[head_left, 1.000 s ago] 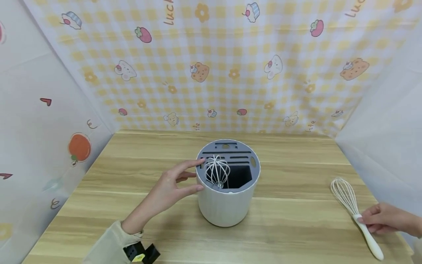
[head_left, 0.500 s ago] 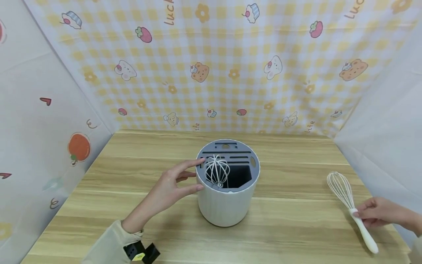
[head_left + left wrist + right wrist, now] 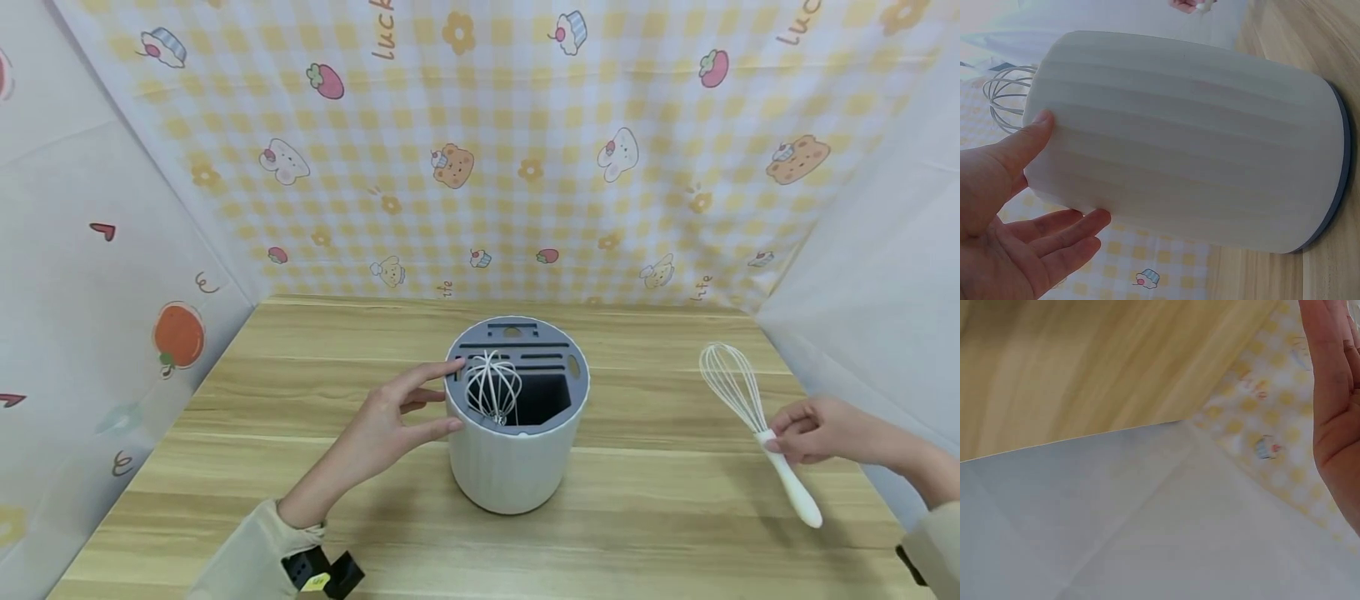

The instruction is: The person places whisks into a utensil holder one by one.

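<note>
A white ribbed utensil holder with a grey slotted top stands upright on the table. From its large opening pokes the wire head of a whisk; the rest of that whisk is hidden inside. My left hand rests against the holder's left side, its index fingertip on the rim and its thumb on the near wall, fingers fairly straight. Over on the right, my right hand pinches a second white whisk where handle meets wires. It tilts with its wire end toward the back, a shadow beneath it on the table.
The wood-grain table ends at a checked yellow cloth behind. White sheets hang along the left side and the right side. A black strap device sits at my left cuff.
My right hand has lifted the whisk from the table's right side and carried it leftward and toward the back. The left hand and the holder have stayed put.
</note>
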The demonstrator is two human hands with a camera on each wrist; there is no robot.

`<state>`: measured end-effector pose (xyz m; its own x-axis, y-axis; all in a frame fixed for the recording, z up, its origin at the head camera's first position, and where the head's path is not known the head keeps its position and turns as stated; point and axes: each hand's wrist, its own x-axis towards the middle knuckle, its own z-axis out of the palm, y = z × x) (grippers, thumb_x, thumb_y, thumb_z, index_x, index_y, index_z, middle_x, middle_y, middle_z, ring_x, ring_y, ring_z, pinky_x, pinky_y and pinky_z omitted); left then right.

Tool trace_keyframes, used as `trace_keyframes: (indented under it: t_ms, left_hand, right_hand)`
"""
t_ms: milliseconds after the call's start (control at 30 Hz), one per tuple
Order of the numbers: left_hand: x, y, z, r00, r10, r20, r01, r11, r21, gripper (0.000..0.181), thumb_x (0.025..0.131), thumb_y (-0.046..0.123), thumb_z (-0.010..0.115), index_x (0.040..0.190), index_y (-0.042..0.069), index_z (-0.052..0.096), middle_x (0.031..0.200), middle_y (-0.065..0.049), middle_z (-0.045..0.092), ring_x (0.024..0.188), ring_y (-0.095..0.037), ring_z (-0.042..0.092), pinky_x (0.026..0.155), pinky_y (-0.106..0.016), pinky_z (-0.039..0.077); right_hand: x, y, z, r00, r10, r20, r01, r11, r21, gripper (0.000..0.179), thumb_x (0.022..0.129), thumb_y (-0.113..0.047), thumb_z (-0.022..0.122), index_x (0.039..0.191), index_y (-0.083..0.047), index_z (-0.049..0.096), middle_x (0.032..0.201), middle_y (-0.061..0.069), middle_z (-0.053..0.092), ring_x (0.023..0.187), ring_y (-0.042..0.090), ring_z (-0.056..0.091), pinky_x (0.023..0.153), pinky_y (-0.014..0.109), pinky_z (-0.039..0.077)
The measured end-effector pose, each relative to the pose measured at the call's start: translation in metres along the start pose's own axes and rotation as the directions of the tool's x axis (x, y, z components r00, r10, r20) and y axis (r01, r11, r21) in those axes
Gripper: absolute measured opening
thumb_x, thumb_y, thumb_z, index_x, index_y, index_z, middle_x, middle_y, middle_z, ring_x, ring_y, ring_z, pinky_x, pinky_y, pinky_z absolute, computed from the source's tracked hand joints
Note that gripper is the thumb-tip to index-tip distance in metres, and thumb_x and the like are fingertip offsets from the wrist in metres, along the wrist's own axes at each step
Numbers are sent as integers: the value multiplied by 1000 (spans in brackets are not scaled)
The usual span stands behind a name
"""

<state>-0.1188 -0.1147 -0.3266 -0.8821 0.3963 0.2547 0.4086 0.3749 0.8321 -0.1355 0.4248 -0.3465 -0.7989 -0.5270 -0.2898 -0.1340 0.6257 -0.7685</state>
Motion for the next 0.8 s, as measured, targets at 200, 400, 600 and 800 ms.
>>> trace_keyframes:
  t_ms: [200,400,600,800]
  left_hand:
    - [0,-2,0,1000,11,-2,-11,1000,3,58,77,31,73,131,34,49,135,8,45,104,-15,58,90,-31,47]
    - [0,-3,1,1000,8,-1,-8,1000,4,58,77,33,73,130,34,49,135,8,45,104,-15,58,91,-32,47]
    - [0,-2,1,1000,11,-1,-11,1000,13,58,77,34,72,131,35,49,135,8,44,104,-15,58,91,-33,46]
    - [-1,-2,0,1000,4,-1,-4,1000,15,58,78,34,72,131,35,48,135,8,44,104,-14,58,91,-33,46]
  right_hand:
    - [6,-36,-3,997,-81,-12,80,993,-86,18,90,-1,54,101,13,55,79,0,66,72,12,62,61,27,53]
    - [13,-74,1,984,-175,-26,167,969,-182,13,88,-2,59,97,7,58,75,-4,63,66,12,62,57,27,52]
    - [22,-117,12,966,-255,-41,234,930,-283,10,85,-6,65,94,-5,62,78,-8,63,70,8,61,56,25,52]
    - [34,-161,24,931,-363,-18,341,888,-308,11,83,-7,67,93,-10,64,77,-10,65,69,8,63,58,24,54]
